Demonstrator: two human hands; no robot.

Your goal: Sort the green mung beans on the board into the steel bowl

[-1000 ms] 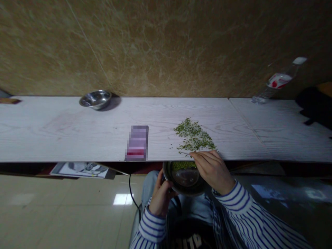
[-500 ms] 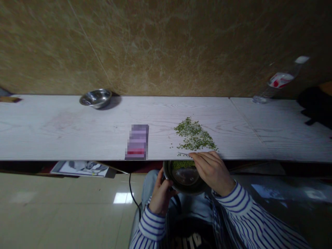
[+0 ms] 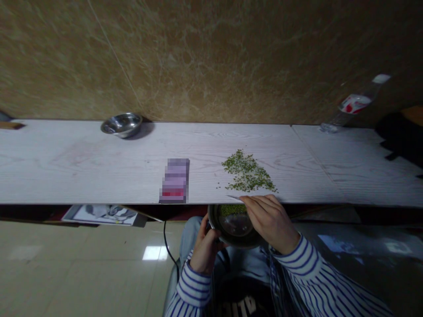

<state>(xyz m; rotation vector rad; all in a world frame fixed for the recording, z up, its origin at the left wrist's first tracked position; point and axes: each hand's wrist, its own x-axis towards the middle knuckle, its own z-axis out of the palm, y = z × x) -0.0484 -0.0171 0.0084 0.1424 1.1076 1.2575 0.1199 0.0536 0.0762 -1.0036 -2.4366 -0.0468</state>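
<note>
My left hand (image 3: 205, 250) is closed on the rim of a steel bowl (image 3: 239, 242), which sits over my lap just below the table edge. Mung-bean-like green grains (image 3: 233, 210) lie in the far side of this bowl, its bottom showing bare in the middle. In my right hand (image 3: 272, 220), pinched between the fingers, is a thin pale strip (image 3: 233, 197), seen nearly edge-on at the table's front edge; its exact kind I cannot tell. Beyond it, more green grains (image 3: 249, 171) are scattered in a loose patch on the whitish wooden table (image 3: 72, 171).
A second steel bowl (image 3: 122, 125) rests at the back left by the wall. Left of the grains lies a blurred, phone-like flat rectangle (image 3: 175, 180). A clear plastic bottle (image 3: 353, 105) stands at the back right, near a dark bundle (image 3: 401, 136). A black cable (image 3: 168, 244) hangs below.
The few grains by the strip at the table edge no longer show there. My right hand and the strip have shifted very slightly; the left hand and bowl keep their place.
</note>
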